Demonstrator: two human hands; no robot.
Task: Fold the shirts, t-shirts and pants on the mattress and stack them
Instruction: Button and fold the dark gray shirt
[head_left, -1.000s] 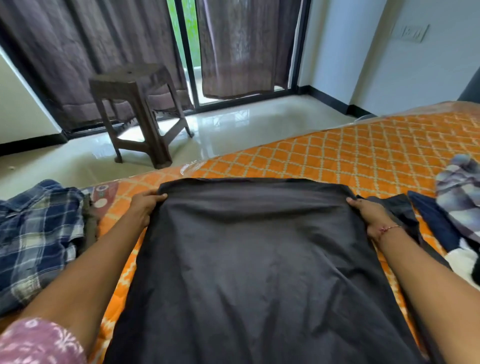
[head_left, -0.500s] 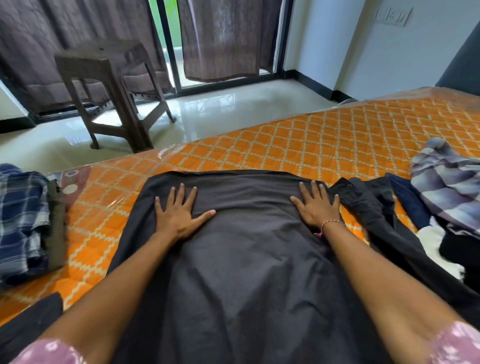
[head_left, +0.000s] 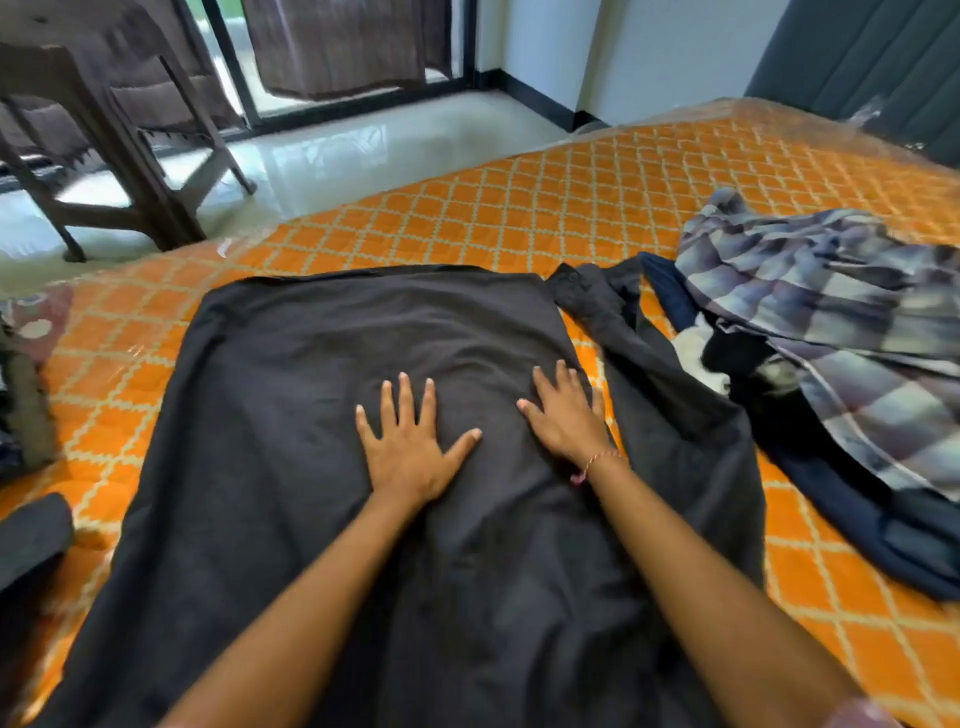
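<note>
A large dark grey garment (head_left: 322, 467) lies spread flat on the orange patterned mattress (head_left: 519, 208), running from its middle toward the person. Both hands lie on this garment with palms down and hold nothing. The left hand (head_left: 410, 447) rests near the garment's centre, fingers straight and fanned apart, thumb pointing to the right. The right hand (head_left: 569, 415) rests just to the right of it, close to the garment's right edge, fingers straight and fairly close together; a thin red bracelet (head_left: 597, 462) circles its wrist. Just beside the garment's right edge, a black piece of clothing (head_left: 675, 415) lies crumpled, touching or slightly tucked under it. Further to the right of the garment, a grey-and-blue checked shirt (head_left: 841, 322) lies in a loose heap over a navy garment (head_left: 852, 525), with a bit of white fabric (head_left: 693, 345) showing between them. To the left of the dark grey garment, another dark cloth (head_left: 31, 540) lies at the near left edge of the view, and a blurred bundle of clothes (head_left: 21, 405) sits above it. Beyond the garment's far edge and off the mattress, a brown plastic stool (head_left: 104, 130) stands on the glossy floor (head_left: 337, 150) in front of dark curtains (head_left: 337, 47).
</note>
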